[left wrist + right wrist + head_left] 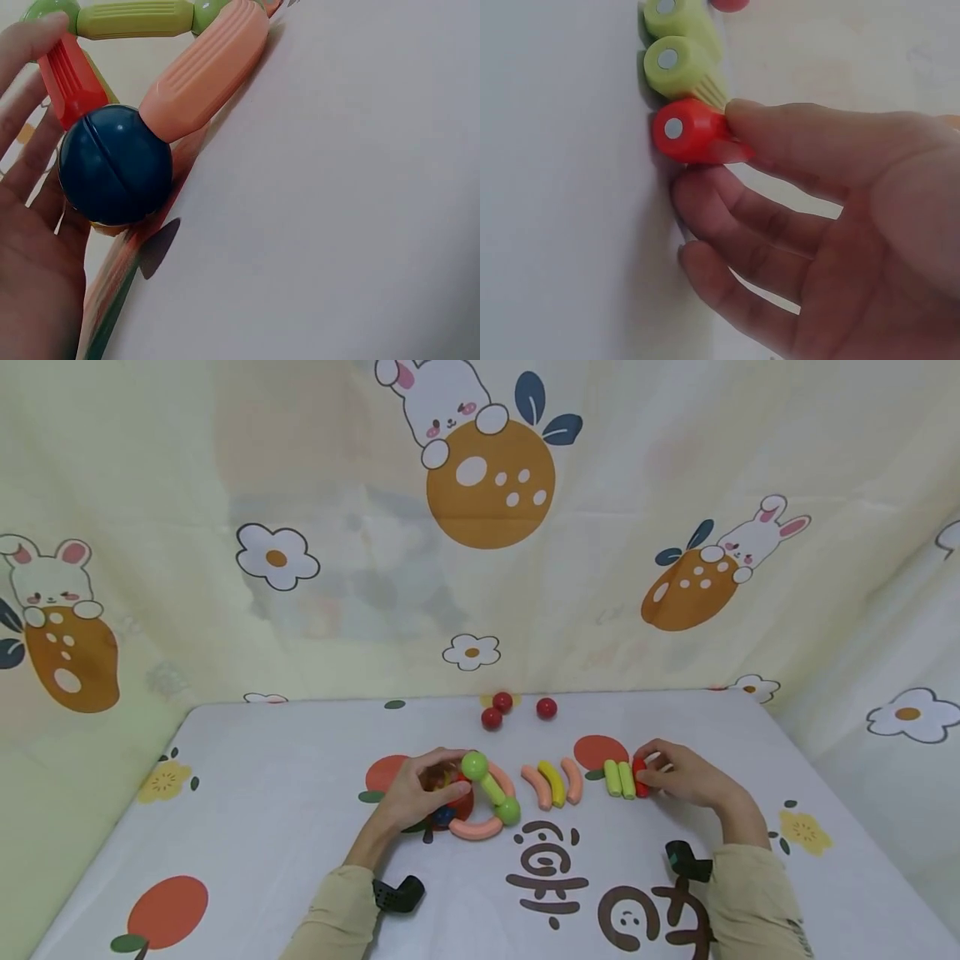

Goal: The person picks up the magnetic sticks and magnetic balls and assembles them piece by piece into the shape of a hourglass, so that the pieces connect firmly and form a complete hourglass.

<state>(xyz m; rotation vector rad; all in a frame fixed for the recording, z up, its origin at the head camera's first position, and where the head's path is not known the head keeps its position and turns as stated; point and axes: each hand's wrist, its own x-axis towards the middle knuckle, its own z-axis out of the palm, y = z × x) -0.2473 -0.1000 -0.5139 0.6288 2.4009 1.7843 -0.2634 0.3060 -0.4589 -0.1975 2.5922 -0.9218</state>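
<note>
My left hand (pixel 412 795) grips a frame of magnetic balls and rods. Its green ball (pixel 474 766), light green rod (pixel 492 790) and curved pink rod (pixel 476 830) show in the head view. In the left wrist view, the thumb presses where a red rod (pixel 75 86) meets a green ball, and a dark blue ball (pixel 116 165) joins the red and pink rods. The fingers reach behind the frame, partly hidden. My right hand (pixel 686 774) pinches a loose red rod (pixel 686 131) between thumb and fingers, beside two light green rods (pixel 619 779) on the table.
Between the hands lie two curved pink rods (pixel 536 787) and a curved yellow rod (pixel 552 783). Several red balls (pixel 547 708) sit near the table's back edge, in front of a printed curtain (pixel 337 618). The white tablecloth (pixel 277 827) carries printed fruit and lettering.
</note>
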